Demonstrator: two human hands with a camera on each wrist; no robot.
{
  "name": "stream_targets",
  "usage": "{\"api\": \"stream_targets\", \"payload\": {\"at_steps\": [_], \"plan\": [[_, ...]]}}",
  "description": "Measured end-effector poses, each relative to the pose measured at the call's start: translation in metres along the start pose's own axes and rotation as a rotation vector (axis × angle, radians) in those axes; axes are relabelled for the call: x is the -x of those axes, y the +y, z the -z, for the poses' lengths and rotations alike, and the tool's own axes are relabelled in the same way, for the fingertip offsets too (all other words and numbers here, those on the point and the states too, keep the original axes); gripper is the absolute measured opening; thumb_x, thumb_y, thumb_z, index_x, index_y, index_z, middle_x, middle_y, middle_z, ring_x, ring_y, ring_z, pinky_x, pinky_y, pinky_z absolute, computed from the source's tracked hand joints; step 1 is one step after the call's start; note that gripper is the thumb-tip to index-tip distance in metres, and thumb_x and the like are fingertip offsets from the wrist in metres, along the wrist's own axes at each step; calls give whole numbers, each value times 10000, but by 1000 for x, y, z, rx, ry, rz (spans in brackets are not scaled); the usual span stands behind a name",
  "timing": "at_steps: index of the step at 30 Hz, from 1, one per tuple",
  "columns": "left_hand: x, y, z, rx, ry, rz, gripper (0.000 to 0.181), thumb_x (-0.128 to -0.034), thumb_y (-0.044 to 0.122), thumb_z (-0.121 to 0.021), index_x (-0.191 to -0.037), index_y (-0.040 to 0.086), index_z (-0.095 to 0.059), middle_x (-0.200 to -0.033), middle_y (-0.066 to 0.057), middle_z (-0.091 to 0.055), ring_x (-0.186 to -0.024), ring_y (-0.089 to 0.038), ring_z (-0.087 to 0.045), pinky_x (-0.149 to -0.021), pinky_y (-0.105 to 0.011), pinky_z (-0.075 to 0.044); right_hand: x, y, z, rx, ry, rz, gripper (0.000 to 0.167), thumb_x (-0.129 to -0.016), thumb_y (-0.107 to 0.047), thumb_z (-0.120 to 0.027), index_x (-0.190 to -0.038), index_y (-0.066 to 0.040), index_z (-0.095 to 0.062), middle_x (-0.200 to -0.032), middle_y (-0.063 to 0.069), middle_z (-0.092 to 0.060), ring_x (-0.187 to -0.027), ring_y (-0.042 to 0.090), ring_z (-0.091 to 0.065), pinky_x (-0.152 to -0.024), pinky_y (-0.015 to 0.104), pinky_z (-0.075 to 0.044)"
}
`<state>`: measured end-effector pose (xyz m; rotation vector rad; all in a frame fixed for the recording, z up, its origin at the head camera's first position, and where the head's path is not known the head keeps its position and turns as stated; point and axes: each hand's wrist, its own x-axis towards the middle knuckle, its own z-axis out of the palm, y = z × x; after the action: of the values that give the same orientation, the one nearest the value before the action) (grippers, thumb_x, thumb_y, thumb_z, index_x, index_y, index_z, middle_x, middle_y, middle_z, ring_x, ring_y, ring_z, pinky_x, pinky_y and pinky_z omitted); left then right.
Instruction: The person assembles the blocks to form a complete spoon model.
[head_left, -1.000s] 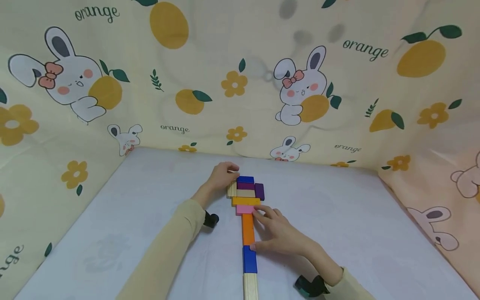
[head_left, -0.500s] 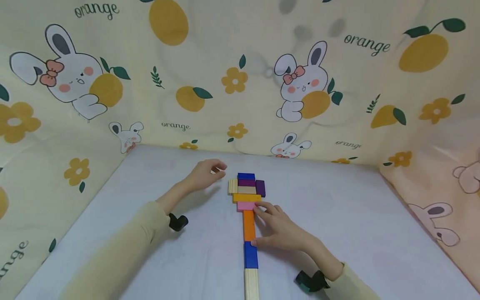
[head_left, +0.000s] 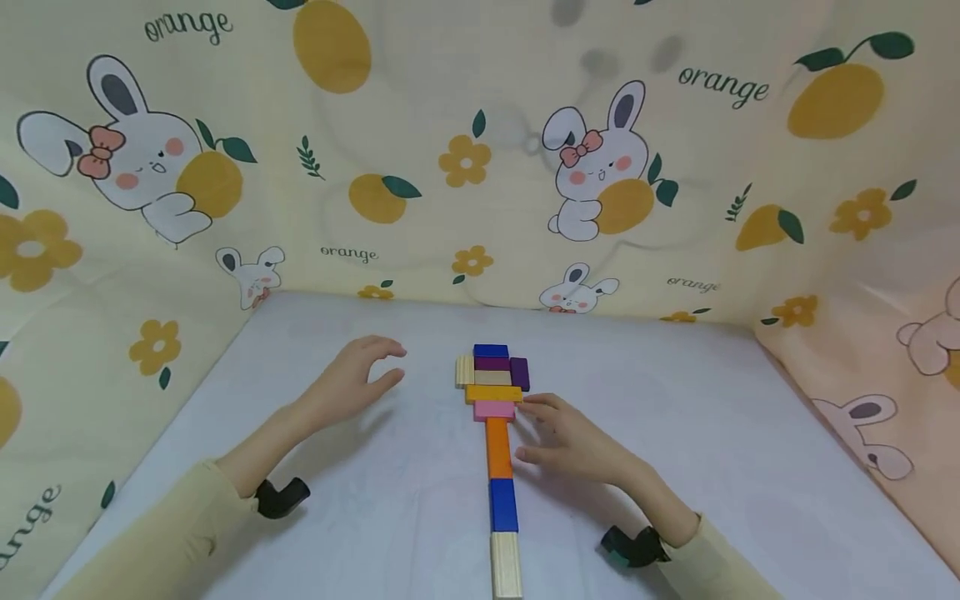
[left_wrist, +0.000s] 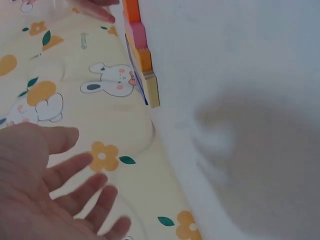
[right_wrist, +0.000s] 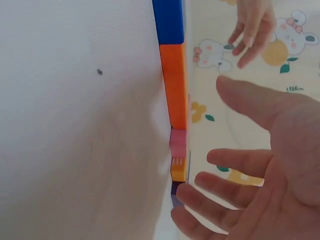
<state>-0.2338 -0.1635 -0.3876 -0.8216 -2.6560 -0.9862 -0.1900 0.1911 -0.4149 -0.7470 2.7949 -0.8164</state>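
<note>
A row of coloured wooden blocks lies on the white table. From its near end come a plain wood block (head_left: 506,567), a blue block (head_left: 503,505), an orange block (head_left: 498,448), a pink block (head_left: 493,411) and a yellow block (head_left: 493,394). Beyond these are packed two purple blocks, two plain ones and a far blue block (head_left: 491,351). My left hand (head_left: 348,379) hovers left of the row, fingers loosely bent, holding nothing. Close by the pink block's right side is my right hand (head_left: 573,442), its fingers extended and holding nothing; whether a fingertip touches is unclear.
A cream cloth (head_left: 420,125) printed with rabbits and oranges hangs behind the table and along its sides. The white tabletop (head_left: 675,417) stretches out on both sides of the row. Each wrist wears a black camera.
My left hand has let go of the left plain block and drawn back to the left, toward me. My right hand has shifted slightly right, its thumb coming off the row.
</note>
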Motion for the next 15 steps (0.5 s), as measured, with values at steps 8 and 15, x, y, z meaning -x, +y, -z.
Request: {"api": "stream_targets", "payload": {"at_steps": [8,15], "plan": [[29,12,4,-134,88,46,364,-979,252,-630,-1262,24,-642,-1375,-200,-517,-1242,-416,-420,-990,-638,-268,9,7,-2,87,100,-40,618,-861,-335,-770,-1360,-33,-566,-1442,164,-445,-1313,364,-396,-1018,559,-383],[45,19,1,-237,97,15,441,-993,280,-599,-1330,-5,-586,-1442,-234,-440,-1270,-455,-369,-1030,-655,-184,35,14,13,179,266,-82,657,-867,-290,-769,-1384,27,-516,-1508,239,-332,-1344,446,-319,-1003,635,-345]]}}
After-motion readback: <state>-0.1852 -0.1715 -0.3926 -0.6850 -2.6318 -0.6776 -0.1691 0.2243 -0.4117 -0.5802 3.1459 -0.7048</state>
